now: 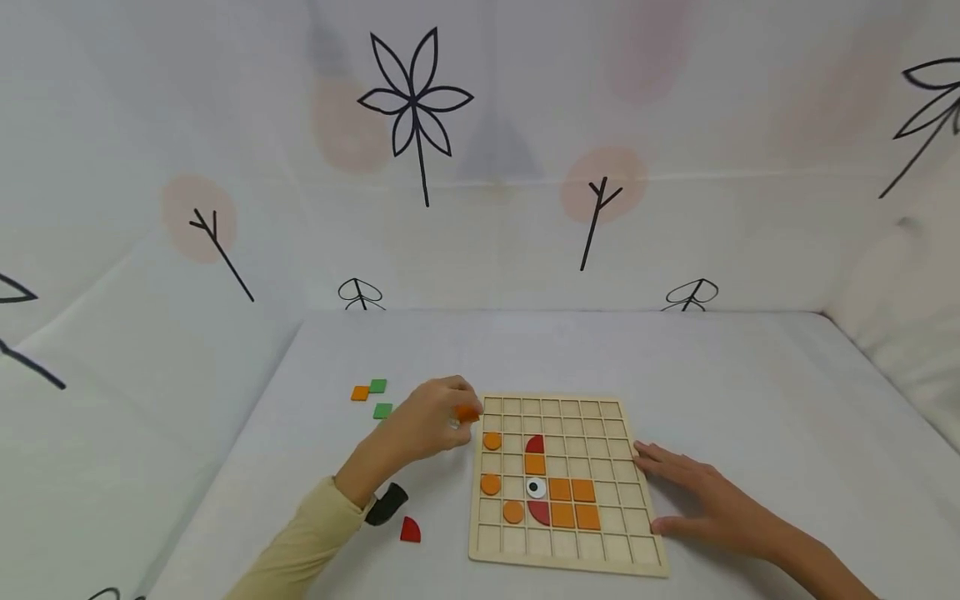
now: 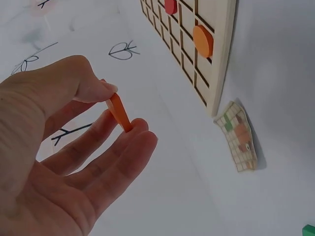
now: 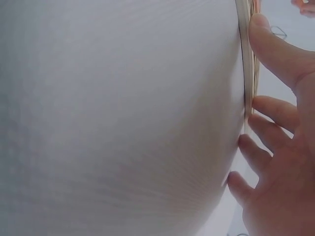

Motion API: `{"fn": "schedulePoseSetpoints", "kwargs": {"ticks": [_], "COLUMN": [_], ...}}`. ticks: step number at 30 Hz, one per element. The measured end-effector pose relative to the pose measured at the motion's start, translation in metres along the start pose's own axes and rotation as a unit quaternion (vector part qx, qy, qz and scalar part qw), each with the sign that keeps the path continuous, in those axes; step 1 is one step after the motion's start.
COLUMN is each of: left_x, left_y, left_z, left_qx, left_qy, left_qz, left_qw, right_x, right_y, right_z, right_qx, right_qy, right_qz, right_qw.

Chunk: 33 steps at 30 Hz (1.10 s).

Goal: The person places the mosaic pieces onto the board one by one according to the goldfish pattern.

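My left hand (image 1: pixel 431 421) pinches an orange tile (image 2: pixel 118 112) between thumb and fingertips, just off the upper left edge of a wooden grid board (image 1: pixel 495 543). The tile is turned edge-on in the left wrist view, so its full shape is hard to tell. On the board lie several orange squares (image 1: pixel 583 490), three orange discs (image 1: pixel 491 484), a white eye disc (image 1: pixel 536 487) and two red quarter-round pieces (image 1: pixel 535 444). My right hand (image 1: pixel 712 504), its fingers spread, touches the board's right edge with the fingertips and thumb.
Left of the board lie two green squares (image 1: pixel 378 386), an orange square (image 1: pixel 360 392) and a red quarter-round piece (image 1: pixel 410 530). A small card (image 2: pixel 238 137) printed with a coloured grid rests near the board's corner. White patterned cloth rises behind the table.
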<state>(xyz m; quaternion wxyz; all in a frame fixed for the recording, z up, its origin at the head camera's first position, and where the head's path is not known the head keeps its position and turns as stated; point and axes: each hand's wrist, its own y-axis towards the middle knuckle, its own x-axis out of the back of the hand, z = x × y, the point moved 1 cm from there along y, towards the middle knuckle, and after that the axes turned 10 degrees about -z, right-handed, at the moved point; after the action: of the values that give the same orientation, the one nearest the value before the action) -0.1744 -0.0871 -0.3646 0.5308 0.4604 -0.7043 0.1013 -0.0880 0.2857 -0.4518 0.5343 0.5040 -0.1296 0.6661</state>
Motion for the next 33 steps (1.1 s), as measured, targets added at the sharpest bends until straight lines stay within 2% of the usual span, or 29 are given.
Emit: {"fn": "schedulePoseSetpoints", "kwargs": {"ticks": [6, 11, 20, 26, 30, 33], "left_x": [-0.015, -0.025, -0.039, -0.056, -0.068, -0.076], "left_y": [0.009, 0.016, 0.027, 0.033, 0.038, 0.042], "left_z": [-0.014, -0.025, -0.037, -0.037, -0.04, -0.043], "left_qx": [-0.015, -0.027, -0.046, -0.086, -0.118, -0.127], "left_qy": [-0.011, -0.009, -0.01, -0.031, -0.021, -0.009], "left_qz": [0.037, 0.062, 0.11, 0.122, 0.131, 0.15], "left_qw": [0.9991, 0.9977, 0.9928, 0.9884, 0.9841, 0.9805], "right_x": [0.003, 0.003, 0.001, 0.002, 0.002, 0.002], "right_y": [-0.001, -0.002, 0.0, 0.001, 0.0, 0.0], "right_z": [0.001, 0.0, -0.001, 0.0, 0.001, 0.001], "right_qx": [0.002, 0.009, 0.002, -0.004, -0.013, -0.026], "right_qy": [-0.019, 0.017, 0.02, 0.008, 0.001, 0.004], "right_qz": [-0.003, -0.009, -0.005, -0.007, -0.002, 0.007], "right_qw": [0.9998, 0.9998, 0.9998, 0.9999, 0.9999, 0.9996]}}
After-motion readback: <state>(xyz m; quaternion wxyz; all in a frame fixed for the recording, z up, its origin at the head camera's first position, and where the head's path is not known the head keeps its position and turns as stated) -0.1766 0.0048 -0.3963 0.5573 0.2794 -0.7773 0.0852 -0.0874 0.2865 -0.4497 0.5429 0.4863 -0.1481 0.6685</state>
